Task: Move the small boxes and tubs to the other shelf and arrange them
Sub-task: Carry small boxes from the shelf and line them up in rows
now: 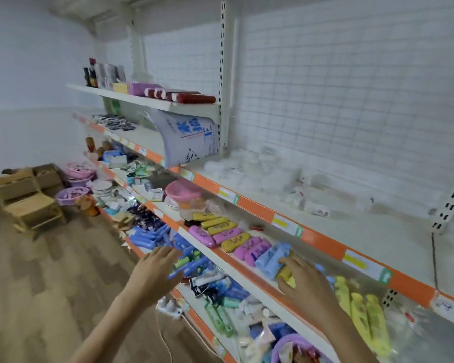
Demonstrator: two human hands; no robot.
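A row of small pink, yellow and blue oblong boxes [228, 238] lies along the middle shelf [247, 273]. My right hand [304, 281] reaches over the shelf's front lip and its curled fingers grip a yellow box [286, 274] beside a pale blue box [270, 259]. My left hand [155, 268] hovers flat with spread fingers in front of the shelf below, holding nothing. Clear plastic tubs [247, 166] stand blurred on the upper shelf [325, 226] with the orange price strip.
A pink basket [185, 191] sits left of the boxes. Yellow packets [362, 307] lie to the right. Lower shelves hold blue tubes [152, 235], toothpaste and a purple tub [291, 347]. A wooden chair [29, 203] and baskets stand on the floor at left. A large bag [186, 137] leans upright.
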